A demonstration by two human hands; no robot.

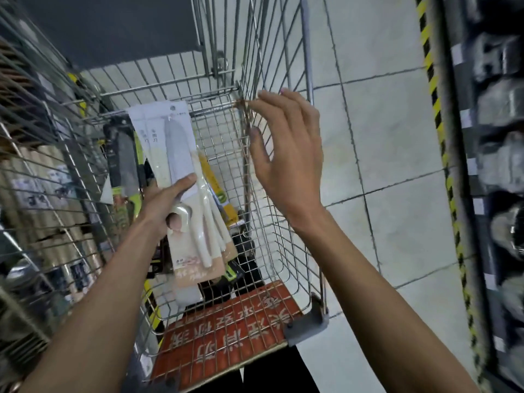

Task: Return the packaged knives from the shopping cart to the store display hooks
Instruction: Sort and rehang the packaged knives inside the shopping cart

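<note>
My left hand (163,198) grips a stack of packaged knives (175,154) above the wire shopping cart (283,245). The front pack is white and beige with a pale-handled knife. Behind it sit a dark pack with a green-handled knife (122,163) and a yellow-edged pack (219,194). My right hand (286,157) hovers with fingers spread and relaxed over the right side of the cart, holding nothing. More packs, one with a green and black corner (234,272), lie low in the cart, partly hidden by the held stack.
A red child-seat flap with white characters (226,327) lies at the cart's near end. A wire display rack (37,154) with goods stands at the left. Shelving with a yellow-black striped edge (445,154) runs along the right. Pale tiled floor (382,131) lies between.
</note>
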